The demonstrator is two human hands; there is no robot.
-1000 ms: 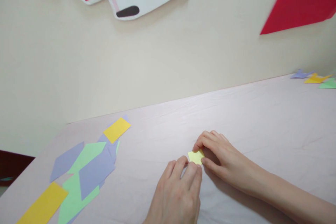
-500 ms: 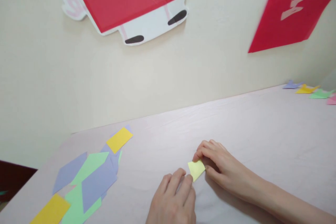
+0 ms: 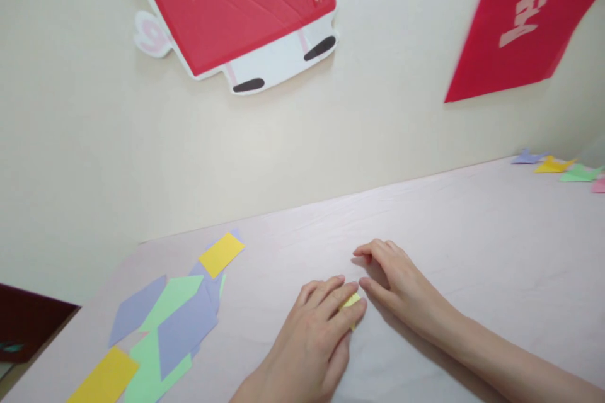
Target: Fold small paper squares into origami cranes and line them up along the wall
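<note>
A small folded piece of light yellow paper (image 3: 351, 302) lies on the cloth-covered table, mostly hidden beneath fingers. My left hand (image 3: 314, 327) rests over it, fingers stretched out and pressing it flat. Just to the right, my right hand (image 3: 390, 274) holds nothing; its thumb and index finger are apart, and the thumb tip is close to the paper's edge.
Loose sheets lie at the left: yellow paper (image 3: 222, 254), purple paper (image 3: 186, 327) and green paper (image 3: 172, 299), partly overlapping. Several folded paper shapes (image 3: 554, 165) stand at the far right. Red decorations (image 3: 236, 6) hang on the wall behind.
My left hand has moved forward and right, over the yellow paper, covering most of it. My right hand has let go of the paper's edge and its fingers have opened.
</note>
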